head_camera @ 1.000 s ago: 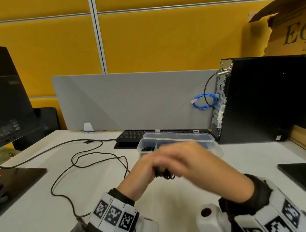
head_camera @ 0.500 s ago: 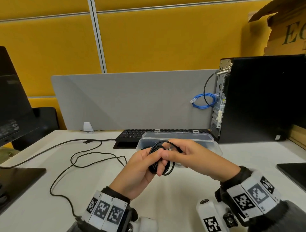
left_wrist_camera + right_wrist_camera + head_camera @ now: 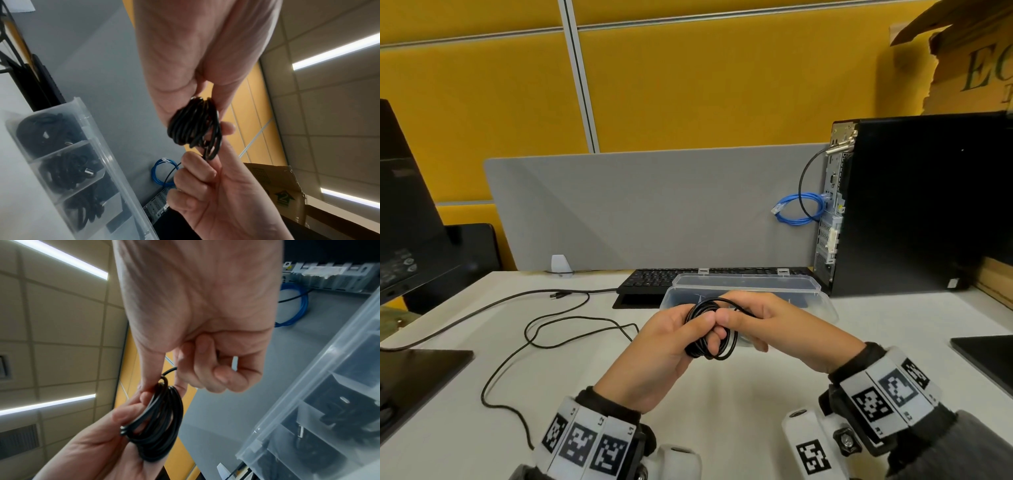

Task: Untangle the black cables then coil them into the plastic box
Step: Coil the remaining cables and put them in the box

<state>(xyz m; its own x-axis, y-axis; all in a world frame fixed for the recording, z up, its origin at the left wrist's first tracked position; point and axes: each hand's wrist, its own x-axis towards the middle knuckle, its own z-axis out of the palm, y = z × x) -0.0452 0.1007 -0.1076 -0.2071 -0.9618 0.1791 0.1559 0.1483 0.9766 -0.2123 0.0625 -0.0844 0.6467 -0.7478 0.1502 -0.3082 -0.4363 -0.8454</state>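
Left hand [image 3: 667,346] grips the coil [image 3: 709,330] just in front of the box [image 3: 822,305], above the worktop [image 3: 722,411]. Right hand [image 3: 767,325] pinches its tail. Cable looks light, springy, likely to unwind; clamp across all loops, not one strand.

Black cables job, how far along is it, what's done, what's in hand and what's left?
Done: the plastic box stands open, and several compartments already hold black coils. In hand: the left hand grips a wound black coil, while the right hand pinches its loose end. Left: boxing this coil, then coiling the loose black cable sprawled on the desk to the left.
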